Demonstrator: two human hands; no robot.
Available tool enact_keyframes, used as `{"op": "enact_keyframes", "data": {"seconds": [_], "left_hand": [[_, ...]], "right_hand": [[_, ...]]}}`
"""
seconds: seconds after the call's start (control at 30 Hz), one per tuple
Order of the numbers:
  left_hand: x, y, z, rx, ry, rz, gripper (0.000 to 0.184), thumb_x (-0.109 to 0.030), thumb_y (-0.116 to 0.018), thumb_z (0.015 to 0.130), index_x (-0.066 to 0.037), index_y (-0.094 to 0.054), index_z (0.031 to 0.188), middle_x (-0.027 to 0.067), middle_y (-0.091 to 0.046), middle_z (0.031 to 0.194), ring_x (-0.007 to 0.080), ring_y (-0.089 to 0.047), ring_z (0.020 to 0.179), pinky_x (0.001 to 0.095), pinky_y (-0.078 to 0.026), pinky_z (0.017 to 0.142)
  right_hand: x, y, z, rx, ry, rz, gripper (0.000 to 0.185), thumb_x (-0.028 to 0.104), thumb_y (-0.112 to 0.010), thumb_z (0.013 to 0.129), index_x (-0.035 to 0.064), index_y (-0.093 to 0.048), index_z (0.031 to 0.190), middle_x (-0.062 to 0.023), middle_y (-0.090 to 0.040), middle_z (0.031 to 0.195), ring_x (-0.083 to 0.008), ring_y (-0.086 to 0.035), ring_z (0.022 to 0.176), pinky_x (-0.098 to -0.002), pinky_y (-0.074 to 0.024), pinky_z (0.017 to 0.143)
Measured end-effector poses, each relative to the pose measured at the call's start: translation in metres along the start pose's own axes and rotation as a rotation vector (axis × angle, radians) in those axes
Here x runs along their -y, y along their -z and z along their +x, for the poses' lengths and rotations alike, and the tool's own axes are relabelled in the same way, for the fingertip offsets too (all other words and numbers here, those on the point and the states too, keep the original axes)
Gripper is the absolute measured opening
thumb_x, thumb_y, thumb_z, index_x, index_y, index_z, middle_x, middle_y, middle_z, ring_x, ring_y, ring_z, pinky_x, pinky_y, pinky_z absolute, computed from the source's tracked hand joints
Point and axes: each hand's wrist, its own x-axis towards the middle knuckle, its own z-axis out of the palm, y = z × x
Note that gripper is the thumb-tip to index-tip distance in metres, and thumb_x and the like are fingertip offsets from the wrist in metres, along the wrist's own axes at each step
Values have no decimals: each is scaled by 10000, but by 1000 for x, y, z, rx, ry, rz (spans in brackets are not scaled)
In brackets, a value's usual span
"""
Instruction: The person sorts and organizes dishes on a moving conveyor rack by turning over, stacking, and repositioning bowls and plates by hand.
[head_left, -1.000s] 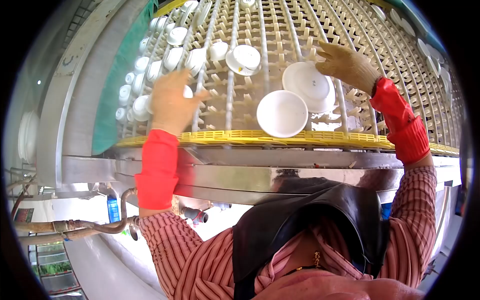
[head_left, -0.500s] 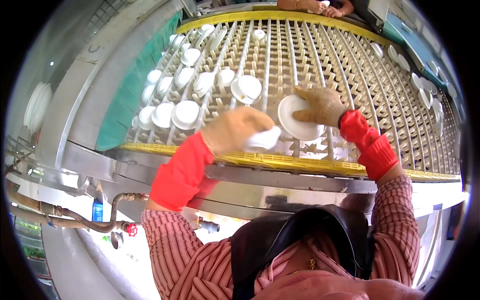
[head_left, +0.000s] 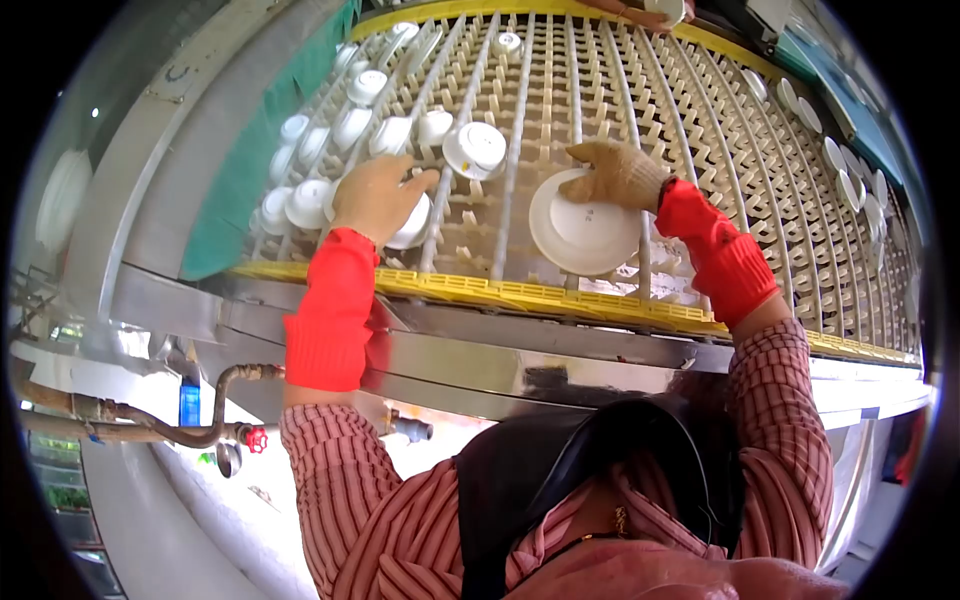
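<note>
My left hand (head_left: 382,198), in a tan work glove with a red cuff, reaches over the front left of the pegged conveyor (head_left: 545,110). Its thumb and forefinger are apart, with no object in the gap between them. A white bowl (head_left: 412,228) sits just below and partly behind this hand; whether they touch is unclear. My right hand (head_left: 622,178), gloved alike, grips a white plate (head_left: 588,235) by its upper right edge, thumb across its face. The plate faces me, tilted above the front pegs. Near the middle, a white bowl with a yellow spot (head_left: 475,150) rests on the pegs.
Several white bowls and cups (head_left: 352,128) stand in rows at the left, by a green curtain (head_left: 255,150). More plates (head_left: 850,190) line the far right. A yellow edge (head_left: 500,292) runs along the front. Another person's hand (head_left: 655,18) holds a white dish at the back.
My left hand has moved left from beside the plate to the front row, where a bowl now stands. My right hand keeps hold of the plate, which is turned more towards me.
</note>
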Motion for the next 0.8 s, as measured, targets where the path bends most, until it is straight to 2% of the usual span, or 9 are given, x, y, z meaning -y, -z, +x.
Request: {"op": "enact_keyframes", "data": {"seconds": [0.17,0.3,0.33,0.4,0.43,0.57,0.6,0.7,0.8], "left_hand": [[13,-15,5,57,172,-270,476,-501,-606,1067,-100,-834,1185,202,-804,1149,445,-730,1100,530,-552,961],[25,-15,5,-12,327,-329,517,-522,-559,1077,-115,-818,1263,205,-794,1234,443,-714,1165,506,-537,1011],[24,-14,4,-25,365,-301,523,-530,-555,1074,-130,-813,1288,205,-790,1247,448,-706,1186,505,-534,1027],[20,-10,2,-49,414,-252,529,-539,-558,1071,-128,-811,1287,213,-785,1255,453,-703,1194,506,-533,1031],[19,-10,1,-61,437,-231,532,-543,-559,1070,-127,-810,1287,217,-782,1259,455,-701,1198,507,-533,1033],[51,-32,10,-153,240,-182,514,-528,-578,1073,-101,-804,1248,219,-777,1249,471,-701,1198,515,-531,1033],[53,-35,12,-151,200,-217,473,-492,-590,1082,-97,-804,1229,214,-786,1198,473,-714,1151,510,-541,998],[29,-33,14,-209,89,-173,435,-463,-627,1098,-70,-801,1171,244,-779,1107,476,-717,1038,515,-543,925],[0,-27,15,-236,99,-142,496,-476,-667,1087,-31,-793,1268,222,-785,1252,447,-719,1166,489,-547,1016]], "right_hand": [[43,28,-23,95,-31,378,747,543,-816,973,-38,-709,1431,-208,-819,1205,-255,-821,1018,-394,-657,919],[72,34,-24,-80,47,616,577,420,-735,1069,-28,-709,1432,-196,-821,1169,-253,-819,980,-385,-661,908],[61,21,-9,-216,290,471,545,388,-717,1087,-21,-701,1448,-197,-814,1194,-251,-814,1008,-378,-661,915],[51,1,1,-267,256,651,511,346,-696,1109,-16,-686,1469,-205,-799,1250,-253,-804,1067,-365,-656,936],[80,1,-14,-173,-28,976,507,337,-693,1113,-18,-680,1474,-212,-791,1281,-256,-800,1098,-360,-652,951],[42,10,-38,47,267,932,619,371,-685,1125,-76,-578,1539,-184,-842,1183,-259,-819,1142,-318,-634,983],[52,32,-65,-45,200,691,579,315,-642,1160,-73,-550,1580,-203,-826,1242,-302,-809,1173,-370,-621,1071],[-13,78,-123,-171,298,505,583,346,-687,1137,-58,-598,1548,-183,-837,1217,-252,-811,1173,-337,-627,1035],[-25,126,-222,-419,-216,252,400,292,-686,1109,-85,-724,1235,-132,-831,1082,-202,-794,1004,-333,-635,898]]}}
